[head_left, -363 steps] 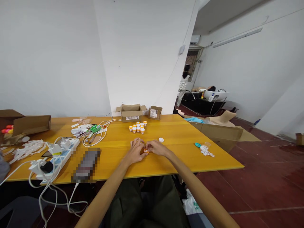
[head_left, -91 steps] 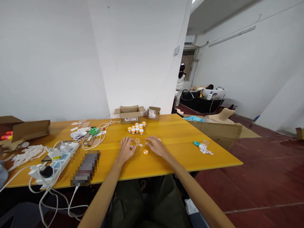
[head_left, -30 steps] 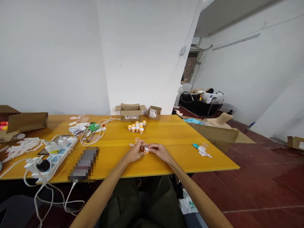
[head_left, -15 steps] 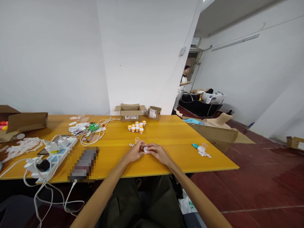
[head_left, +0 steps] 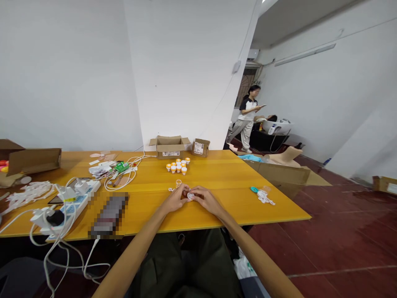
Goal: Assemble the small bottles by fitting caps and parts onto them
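Between my two hands, near the front of the yellow table [head_left: 149, 209], is a small round white plastic piece [head_left: 190, 195]. My left hand [head_left: 176, 199] closes its fingers on the piece's left side. From the right, my right hand [head_left: 205, 198] pinches the same piece, its fingers curled over the top. The fingertips hide part of its edge. Just beyond my hands lie a clear ring-like part [head_left: 178, 182] and some small white bits [head_left: 171, 189]. Farther back stands a cluster of several white cups with orange rims [head_left: 178, 166].
To the right lie a teal ring [head_left: 254, 189] and small white parts [head_left: 265, 198]. A phone [head_left: 110, 215], a power strip [head_left: 77, 203] and tangled cables occupy the left. Cardboard boxes [head_left: 170, 148] stand against the wall. A person [head_left: 248, 111] walks in the background.
The person in the background has stepped right, into fuller view. My hands stay on the white piece, with only slight finger movement at the right hand.
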### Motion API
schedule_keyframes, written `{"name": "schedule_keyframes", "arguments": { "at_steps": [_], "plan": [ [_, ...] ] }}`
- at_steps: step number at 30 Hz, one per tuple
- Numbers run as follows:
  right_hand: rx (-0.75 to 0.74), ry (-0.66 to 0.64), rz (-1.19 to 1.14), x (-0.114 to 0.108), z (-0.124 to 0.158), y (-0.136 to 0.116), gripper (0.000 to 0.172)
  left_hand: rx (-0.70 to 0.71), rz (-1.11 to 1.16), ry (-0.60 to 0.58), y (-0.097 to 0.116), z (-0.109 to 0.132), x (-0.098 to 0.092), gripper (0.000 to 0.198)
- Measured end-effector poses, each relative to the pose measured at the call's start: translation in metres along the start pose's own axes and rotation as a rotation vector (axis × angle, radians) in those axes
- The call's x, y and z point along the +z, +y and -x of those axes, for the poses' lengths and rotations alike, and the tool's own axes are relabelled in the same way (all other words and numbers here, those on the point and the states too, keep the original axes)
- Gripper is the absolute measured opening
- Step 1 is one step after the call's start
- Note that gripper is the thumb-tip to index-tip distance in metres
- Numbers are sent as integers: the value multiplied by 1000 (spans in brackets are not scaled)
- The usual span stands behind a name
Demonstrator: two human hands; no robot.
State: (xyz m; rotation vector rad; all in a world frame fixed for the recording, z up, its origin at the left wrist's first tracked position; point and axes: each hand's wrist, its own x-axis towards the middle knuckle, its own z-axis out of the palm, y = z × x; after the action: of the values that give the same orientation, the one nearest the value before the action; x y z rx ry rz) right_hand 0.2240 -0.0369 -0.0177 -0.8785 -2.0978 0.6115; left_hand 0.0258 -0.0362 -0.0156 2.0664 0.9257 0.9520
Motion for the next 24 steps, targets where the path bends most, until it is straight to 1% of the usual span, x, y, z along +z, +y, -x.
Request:
{"name": "schedule_keyframes", "arguments": {
  "at_steps": [8, 13, 17, 21, 24],
  "plan": [
    [8, -64, 88, -5, -5, -7, 22, -10, -51, 6, -5, 1, 2, 24],
    [9, -104, 133, -8, -10, -11, 20, 15, -77, 2, -3, 2, 2, 22],
    [34, -115, 177, -11, -13, -14, 16, 26, -92, -1, 0, 2, 1, 18],
    [56, -122, 146, -11, -14, -14, 13, 7, -93, -22, 2, 1, 0, 19],
    [73, -104, 153, -9, -15, -12, 13, 9, -107, -13, 2, 1, -1, 19]
  ]
}}
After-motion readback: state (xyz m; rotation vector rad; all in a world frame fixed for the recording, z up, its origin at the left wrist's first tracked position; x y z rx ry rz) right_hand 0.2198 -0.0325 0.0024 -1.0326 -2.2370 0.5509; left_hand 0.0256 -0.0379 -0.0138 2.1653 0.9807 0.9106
